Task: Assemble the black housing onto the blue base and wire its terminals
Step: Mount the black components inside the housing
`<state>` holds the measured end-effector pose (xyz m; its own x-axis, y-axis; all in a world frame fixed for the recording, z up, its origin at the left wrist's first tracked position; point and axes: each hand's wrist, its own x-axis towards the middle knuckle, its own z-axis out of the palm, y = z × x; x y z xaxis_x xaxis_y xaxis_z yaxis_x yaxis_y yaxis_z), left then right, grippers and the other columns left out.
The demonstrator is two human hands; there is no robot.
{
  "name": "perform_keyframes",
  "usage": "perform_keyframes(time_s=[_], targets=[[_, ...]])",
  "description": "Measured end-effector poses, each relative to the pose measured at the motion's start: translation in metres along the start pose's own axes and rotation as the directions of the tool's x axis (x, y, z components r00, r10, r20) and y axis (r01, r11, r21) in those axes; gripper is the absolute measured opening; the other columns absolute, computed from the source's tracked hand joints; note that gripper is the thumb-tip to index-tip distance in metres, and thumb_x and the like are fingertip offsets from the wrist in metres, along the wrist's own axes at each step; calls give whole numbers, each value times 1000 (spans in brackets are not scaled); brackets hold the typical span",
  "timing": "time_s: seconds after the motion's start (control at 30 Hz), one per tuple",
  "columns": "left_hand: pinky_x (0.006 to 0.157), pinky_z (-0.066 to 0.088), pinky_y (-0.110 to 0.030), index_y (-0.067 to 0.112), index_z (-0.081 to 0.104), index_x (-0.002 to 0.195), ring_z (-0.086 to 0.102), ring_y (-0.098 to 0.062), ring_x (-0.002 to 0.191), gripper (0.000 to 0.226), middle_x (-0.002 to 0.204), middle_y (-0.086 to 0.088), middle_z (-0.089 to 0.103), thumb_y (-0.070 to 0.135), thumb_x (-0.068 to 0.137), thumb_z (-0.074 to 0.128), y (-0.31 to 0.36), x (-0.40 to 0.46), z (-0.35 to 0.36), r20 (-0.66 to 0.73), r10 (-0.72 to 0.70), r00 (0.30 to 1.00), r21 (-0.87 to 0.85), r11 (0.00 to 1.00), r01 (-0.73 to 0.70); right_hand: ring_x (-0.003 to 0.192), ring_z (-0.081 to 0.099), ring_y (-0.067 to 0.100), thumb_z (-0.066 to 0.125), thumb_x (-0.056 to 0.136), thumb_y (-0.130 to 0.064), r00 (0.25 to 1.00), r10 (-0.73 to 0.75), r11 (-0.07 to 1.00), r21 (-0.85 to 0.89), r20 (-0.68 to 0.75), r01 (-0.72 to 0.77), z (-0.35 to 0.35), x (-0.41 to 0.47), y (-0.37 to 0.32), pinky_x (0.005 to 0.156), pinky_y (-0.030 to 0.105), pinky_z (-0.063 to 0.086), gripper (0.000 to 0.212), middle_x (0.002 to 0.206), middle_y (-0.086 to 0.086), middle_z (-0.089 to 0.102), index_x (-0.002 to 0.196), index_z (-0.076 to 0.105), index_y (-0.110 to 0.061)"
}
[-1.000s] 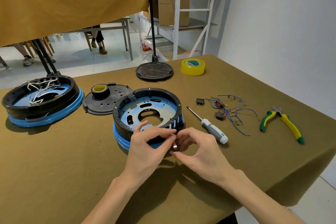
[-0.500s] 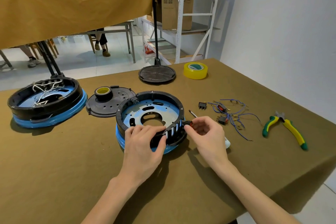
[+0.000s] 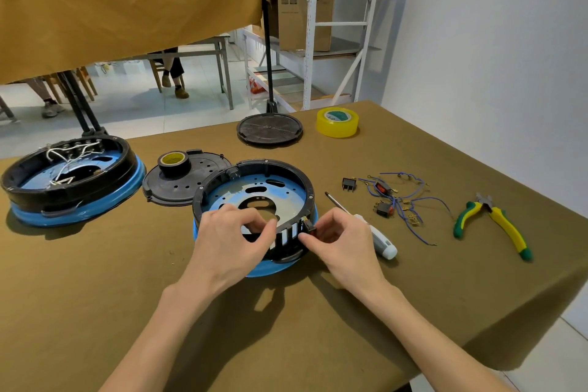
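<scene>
The black ring housing (image 3: 270, 165) sits on the blue base (image 3: 276, 269) at the table's middle. My left hand (image 3: 235, 242) grips the housing's near rim, fingers curled over the slotted wall. My right hand (image 3: 337, 239) pinches a small black switch with a red rocker (image 3: 309, 228) against the slotted wall on the housing's right side. Loose blue wires with terminals and two more switches (image 3: 401, 200) lie to the right. A white-handled screwdriver (image 3: 378, 237) lies partly under my right hand.
A second housing on a blue base with white wires (image 3: 68, 181) stands at far left. A black cover plate carrying a tape roll (image 3: 178, 181), a round stand foot (image 3: 269, 130), yellow tape (image 3: 337, 122) and green-yellow pliers (image 3: 496, 226) lie around. The table's right edge is near.
My right hand carried the red switch from the housing's front round to its right side. My left hand shifted along the near rim and keeps hold of it.
</scene>
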<state>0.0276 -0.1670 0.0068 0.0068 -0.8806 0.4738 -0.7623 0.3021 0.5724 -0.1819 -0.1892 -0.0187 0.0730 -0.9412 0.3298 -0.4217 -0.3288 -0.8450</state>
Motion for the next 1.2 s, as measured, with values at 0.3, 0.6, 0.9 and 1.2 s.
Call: perform_keyframes(time_s=[0.3, 0.6, 0.9, 1.2], targets=[[83, 55, -30, 33, 72, 119, 60, -4, 99, 41, 107, 19, 68, 60, 91, 59, 21, 29, 27, 294, 18, 956, 59, 998, -37, 75, 65, 0, 85, 82, -17, 999, 34, 998, -54, -4, -34, -1, 5, -5, 62, 12, 50, 25, 73, -10, 67, 78, 65, -31], [76, 53, -22, 38, 76, 118, 61, 2, 94, 28, 98, 25, 69, 46, 93, 68, 7, 25, 24, 218, 49, 975, 53, 997, -62, 72, 71, 7, 88, 81, -26, 1000, 22, 1000, -17, 3, -22, -4, 7, -3, 64, 26, 60, 18, 76, -10, 72, 81, 70, -29], [66, 53, -21, 40, 79, 102, 63, 5, 85, 54, 89, 24, 73, 81, 74, 57, 11, 22, 32, 87, 16, 996, 89, 996, -23, 79, 65, -1, 84, 81, -15, 998, 44, 987, -155, 51, -36, 0, 11, -5, 68, 16, 56, 21, 78, -12, 68, 82, 68, -29], [57, 50, -16, 33, 81, 104, 64, 2, 73, 47, 85, 17, 76, 69, 85, 59, 11, 17, 38, -14, 122, 992, 128, 985, -119, 85, 67, 0, 77, 89, -17, 990, -41, 994, -99, 136, 55, -15, 14, -1, 71, 15, 55, 23, 97, -16, 69, 109, 71, -28]])
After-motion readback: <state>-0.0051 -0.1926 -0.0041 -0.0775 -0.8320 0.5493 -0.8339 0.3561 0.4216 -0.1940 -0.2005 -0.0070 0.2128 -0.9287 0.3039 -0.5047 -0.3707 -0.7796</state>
